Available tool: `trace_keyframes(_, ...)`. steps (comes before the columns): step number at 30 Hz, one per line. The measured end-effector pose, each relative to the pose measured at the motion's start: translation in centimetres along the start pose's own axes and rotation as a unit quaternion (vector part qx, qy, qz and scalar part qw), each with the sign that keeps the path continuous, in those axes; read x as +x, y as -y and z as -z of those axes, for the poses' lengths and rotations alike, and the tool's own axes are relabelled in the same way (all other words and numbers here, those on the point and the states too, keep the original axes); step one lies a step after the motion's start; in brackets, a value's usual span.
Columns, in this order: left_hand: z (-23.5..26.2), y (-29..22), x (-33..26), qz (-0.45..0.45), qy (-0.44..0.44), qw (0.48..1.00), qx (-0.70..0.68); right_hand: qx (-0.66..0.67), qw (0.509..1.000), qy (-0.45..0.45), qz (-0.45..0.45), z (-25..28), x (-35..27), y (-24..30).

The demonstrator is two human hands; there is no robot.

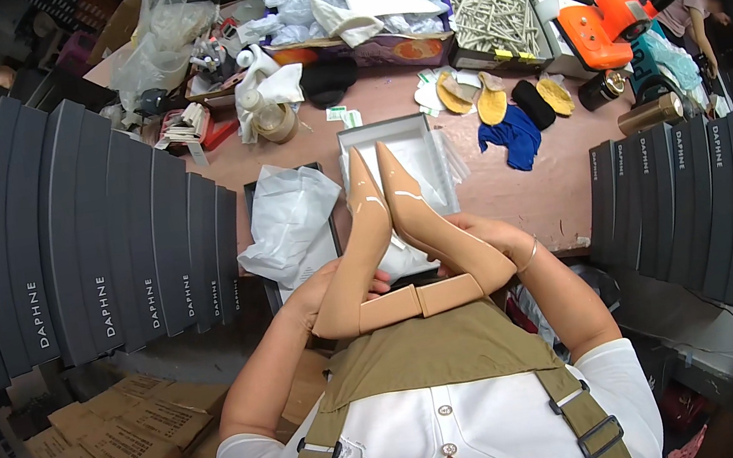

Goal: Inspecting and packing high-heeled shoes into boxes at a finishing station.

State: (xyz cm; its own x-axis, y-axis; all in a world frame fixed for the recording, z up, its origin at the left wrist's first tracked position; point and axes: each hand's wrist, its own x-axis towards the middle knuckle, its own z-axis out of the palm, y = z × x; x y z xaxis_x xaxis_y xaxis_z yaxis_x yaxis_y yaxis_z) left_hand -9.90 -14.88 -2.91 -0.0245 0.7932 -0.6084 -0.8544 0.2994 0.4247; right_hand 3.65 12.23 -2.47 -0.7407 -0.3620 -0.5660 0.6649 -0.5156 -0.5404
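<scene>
A pair of glossy beige pointed-toe block-heel pumps is held up close to my apron, toes together and pointing away, heels meeting end to end. My left hand (pixel 323 290) is closed round the left pump (pixel 359 254), partly hidden behind it, with fingertips showing at its inner side. Around the outer side of the right pump (pixel 434 233) my right hand (pixel 493 237) is closed, its fingers mostly hidden beneath. Below and beyond the shoes lies an open grey shoebox (pixel 420 122) with white lining. Beside it, white tissue paper (pixel 286 212) spills over another grey box part (pixel 327 246).
Tall rows of dark grey shoeboxes stand at the left (pixel 69 235) and right (pixel 675 202). Beyond are yellow pads (pixel 492 101), a blue cloth (pixel 514 136), a glue jar (pixel 275 124), a box of white sticks (pixel 495 11) and an orange device (pixel 597 29). Cartons (pixel 123 436) sit lower left.
</scene>
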Motion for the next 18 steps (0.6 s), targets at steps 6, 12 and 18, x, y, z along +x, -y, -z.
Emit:
trace_keyframes(6,0.1,0.0,-0.6,-0.099,0.117,0.974,-0.165,0.089,0.994,0.002,0.071,0.3,-2.0,-0.4)
trace_keyframes(12,-2.5,2.7,2.3,-0.334,-0.135,0.932,-0.035,-0.034,0.908,-0.253,0.332,-3.7,0.8,-3.3)
trace_keyframes(18,-5.1,3.5,3.9,-0.392,-0.197,0.895,0.085,-0.032,0.878,-0.274,0.391,-4.9,2.0,-4.5)
